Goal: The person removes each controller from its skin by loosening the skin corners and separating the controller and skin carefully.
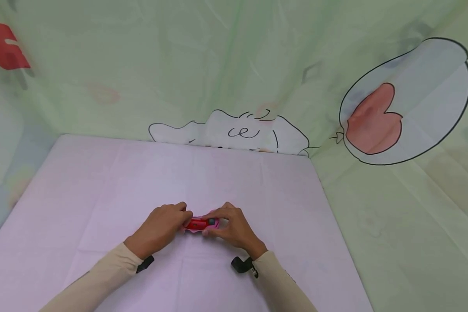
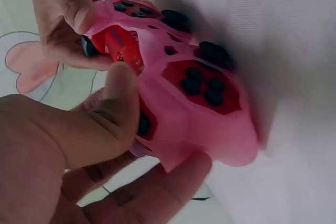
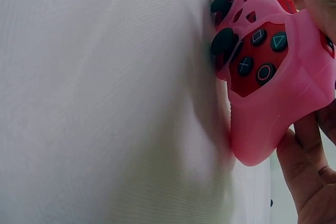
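Observation:
A red game controller stands tilted on the table between the two hands, wearing a pink rubbery sleeve. Dark buttons and thumbsticks show through cut-outs in the sleeve, and the sticks face down near the cloth. My left hand grips one end, its thumb on the sleeve's edge by the red body and its fingers on the far side. At the other end my right hand pinches the sleeved controller between thumb and fingers. The controller's underside is hidden in both wrist views.
A pale pinkish cloth covers the table, with light creases. Behind and to the right hang pale green sheets printed with a balloon and heart. Dark wrist mounts sit below each wrist.

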`<state>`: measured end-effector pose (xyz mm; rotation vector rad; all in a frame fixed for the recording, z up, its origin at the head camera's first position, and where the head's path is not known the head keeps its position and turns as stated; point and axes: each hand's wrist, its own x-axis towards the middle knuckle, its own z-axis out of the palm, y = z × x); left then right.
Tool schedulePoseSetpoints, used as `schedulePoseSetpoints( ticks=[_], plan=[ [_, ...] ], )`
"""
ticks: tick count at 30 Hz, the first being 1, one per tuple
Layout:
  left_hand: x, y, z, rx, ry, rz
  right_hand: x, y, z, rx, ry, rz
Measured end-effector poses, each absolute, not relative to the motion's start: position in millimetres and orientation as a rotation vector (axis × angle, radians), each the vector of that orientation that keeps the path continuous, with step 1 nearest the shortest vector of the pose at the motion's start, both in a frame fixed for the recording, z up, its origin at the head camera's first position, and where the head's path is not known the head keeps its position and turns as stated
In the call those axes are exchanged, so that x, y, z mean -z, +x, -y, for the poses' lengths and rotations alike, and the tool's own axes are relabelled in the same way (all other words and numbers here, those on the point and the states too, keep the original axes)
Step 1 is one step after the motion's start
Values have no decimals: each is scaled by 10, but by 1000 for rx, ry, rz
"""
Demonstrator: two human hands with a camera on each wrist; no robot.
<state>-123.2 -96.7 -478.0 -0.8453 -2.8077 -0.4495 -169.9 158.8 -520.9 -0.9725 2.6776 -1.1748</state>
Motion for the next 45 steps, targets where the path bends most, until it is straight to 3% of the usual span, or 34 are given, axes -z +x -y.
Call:
schedulePoseSetpoints(
  ticks=[9, 28, 45],
  plan=[
    [4707, -1214, 869, 359, -744, 2882, 5224, -1716, -1601, 1165, -999, -2680],
    [5212, -1084, 1380, 715, -742, 2617, 5239, -1725, -1572, 1159, -995, -2654],
    [5257, -1087, 1381, 1100, -538, 2595, 5236, -1674, -1635, 1191, -925, -2618]
  ],
)
